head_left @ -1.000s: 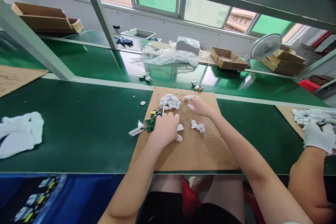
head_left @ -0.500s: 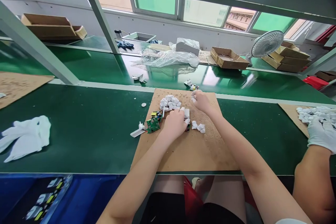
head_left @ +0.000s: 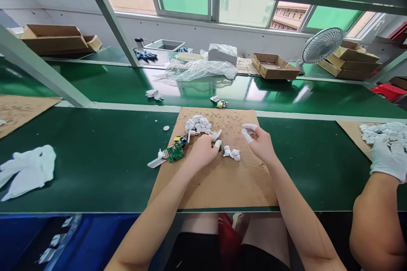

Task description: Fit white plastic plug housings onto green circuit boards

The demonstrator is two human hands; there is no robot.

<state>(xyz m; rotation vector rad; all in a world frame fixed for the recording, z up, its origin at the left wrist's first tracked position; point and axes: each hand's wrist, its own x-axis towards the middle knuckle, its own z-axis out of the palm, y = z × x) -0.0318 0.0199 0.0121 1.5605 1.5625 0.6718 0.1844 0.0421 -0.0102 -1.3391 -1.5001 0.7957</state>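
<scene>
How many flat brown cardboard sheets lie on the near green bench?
3: left sheet at the picture's edge, middle sheet in the centre, right sheet partly under white pieces. Others might be hidden.

Short white sheaths (head_left: 249,127) fit closely over a finger and the thumb of my right hand (head_left: 260,140), smooth and plain, leaving the knuckles and wrist bare. The thumb of my left hand (head_left: 205,148) wears the same white cover. My forearms are bare. I wear black shorts (head_left: 194,249) with a small pale mark, my legs bare beyond the hems.
</scene>
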